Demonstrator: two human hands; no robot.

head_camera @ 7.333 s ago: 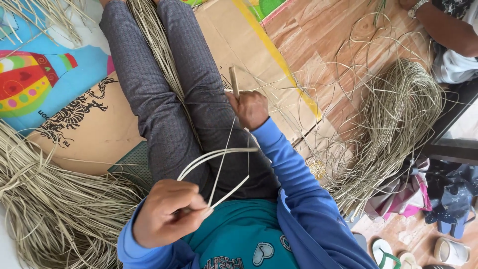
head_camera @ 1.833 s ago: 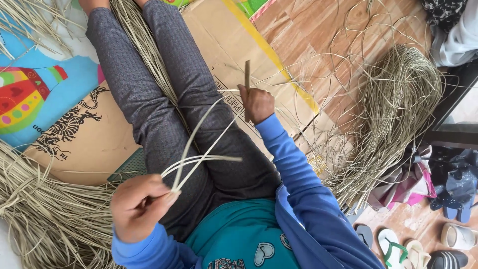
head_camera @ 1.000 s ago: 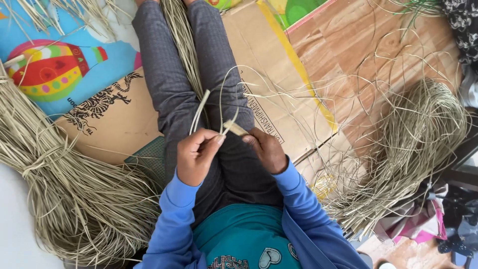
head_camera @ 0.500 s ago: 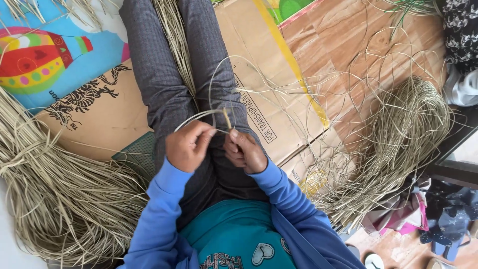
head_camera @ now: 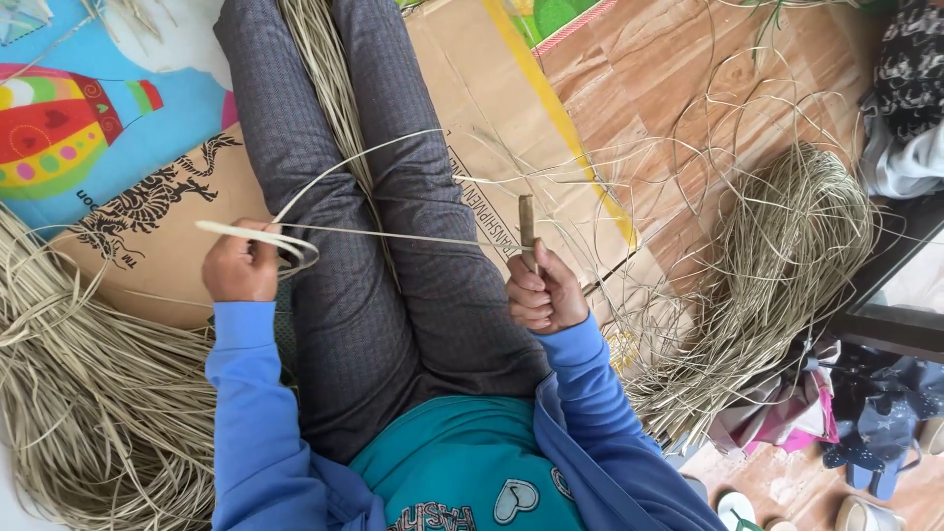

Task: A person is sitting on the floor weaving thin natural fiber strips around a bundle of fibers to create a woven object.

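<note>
Sleeves (head_camera: 246, 393) showing bright blue; shirt (head_camera: 462, 472) showing teal w/ pale print. Trousers (head_camera: 374, 226) looking grey w/ fine check pattern. Strips (head_camera: 285, 236) in left hand (head_camera: 239, 267) showing pale straw-beige; stick tool (head_camera: 527, 228) in right hand (head_camera: 544, 295) looking dull brown. Strip heaps (head_camera: 88, 413) lying tan-beige. Cardboard (head_camera: 472, 88) showing brown w/ yellow band & black dragon print. Mat (head_camera: 69, 108) showing sky blue w/ red, yellow & green striped balloon. Floor (head_camera: 649, 79) looking reddish wood-grain.

Wooden floor (head_camera: 629, 69); cardboard (head_camera: 472, 79); straw heaps (head_camera: 777, 256)
</note>
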